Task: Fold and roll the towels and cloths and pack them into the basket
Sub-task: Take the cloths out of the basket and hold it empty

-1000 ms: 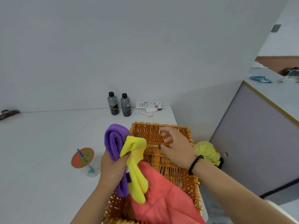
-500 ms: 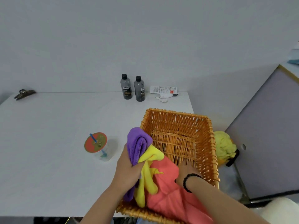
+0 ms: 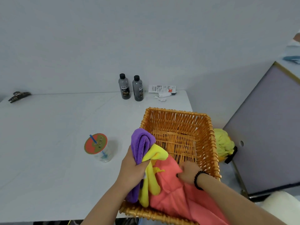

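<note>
- Gripping a bunched pair of cloths, the left hand is clamping its grip around the purple cloth and the yellow cloth together, holding them over the near left edge of the wicker basket.
- Inside the basket, the right hand is closing its grip on a fold of the coral towel, with the fingertips buried in the fabric; a dark bead bracelet is sitting on that wrist.
- Judging by how things are lying, the task is looking early: none of the three cloths is showing as a neat roll, the purple one is only loosely doubled over, and the yellow one is hanging in limp tails.
- Spilling over the near rim, the coral towel is lying crumpled, half in and half out of the basket.
- Most of the basket floor is showing bare, so folding, rolling and packing are all seeming still ahead.
- Beyond the basket's right side, a yellow-green bundle is resting off the tabletop; whether it is another cloth, I cannot tell.
- Texture-wise, the purple cloth is looking plush with a stitched edge, the yellow and coral smoother and soft, all draping easily.
- Rigid, open-woven orange-brown cane is forming the rectangular basket, with flaring walls and a braided rim.
</note>
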Action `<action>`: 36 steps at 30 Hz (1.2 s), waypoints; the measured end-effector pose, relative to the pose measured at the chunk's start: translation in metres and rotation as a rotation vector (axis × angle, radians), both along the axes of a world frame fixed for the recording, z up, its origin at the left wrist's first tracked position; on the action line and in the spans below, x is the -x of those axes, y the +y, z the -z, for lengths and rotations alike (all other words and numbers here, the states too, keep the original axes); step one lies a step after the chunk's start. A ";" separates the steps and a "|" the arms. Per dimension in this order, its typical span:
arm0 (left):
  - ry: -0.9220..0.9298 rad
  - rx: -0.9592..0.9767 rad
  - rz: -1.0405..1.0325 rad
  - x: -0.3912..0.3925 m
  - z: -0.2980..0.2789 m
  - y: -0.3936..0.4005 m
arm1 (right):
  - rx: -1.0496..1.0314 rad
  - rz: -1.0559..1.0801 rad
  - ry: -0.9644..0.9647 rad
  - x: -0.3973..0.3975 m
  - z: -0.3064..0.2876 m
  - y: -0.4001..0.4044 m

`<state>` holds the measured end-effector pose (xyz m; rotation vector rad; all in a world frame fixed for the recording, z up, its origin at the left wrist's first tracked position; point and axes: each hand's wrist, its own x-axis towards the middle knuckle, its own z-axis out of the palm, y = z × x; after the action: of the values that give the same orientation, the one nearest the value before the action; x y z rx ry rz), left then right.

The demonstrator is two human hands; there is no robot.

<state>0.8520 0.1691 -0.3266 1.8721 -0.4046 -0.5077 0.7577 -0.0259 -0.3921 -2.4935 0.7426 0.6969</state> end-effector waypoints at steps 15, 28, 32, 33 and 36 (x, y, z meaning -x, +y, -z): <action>0.607 0.452 0.065 0.004 -0.064 -0.023 | -0.678 0.145 -1.075 -0.013 -0.188 0.020; 0.173 0.103 0.059 -0.012 -0.049 -0.028 | -0.571 0.144 -0.859 -0.019 -0.149 0.009; 0.014 -0.115 0.006 -0.038 -0.033 -0.028 | -0.084 0.153 -0.720 0.003 -0.112 -0.010; -0.034 -0.149 0.013 -0.044 -0.028 -0.028 | 0.015 0.190 -0.664 0.010 -0.099 -0.015; -0.105 -0.174 0.013 -0.058 -0.013 -0.033 | 0.178 0.350 -0.514 0.026 -0.061 -0.029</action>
<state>0.9096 0.1361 -0.3138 2.0714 -0.4543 -0.4673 0.7313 -0.0546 -0.3314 -2.4388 1.0279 -0.1378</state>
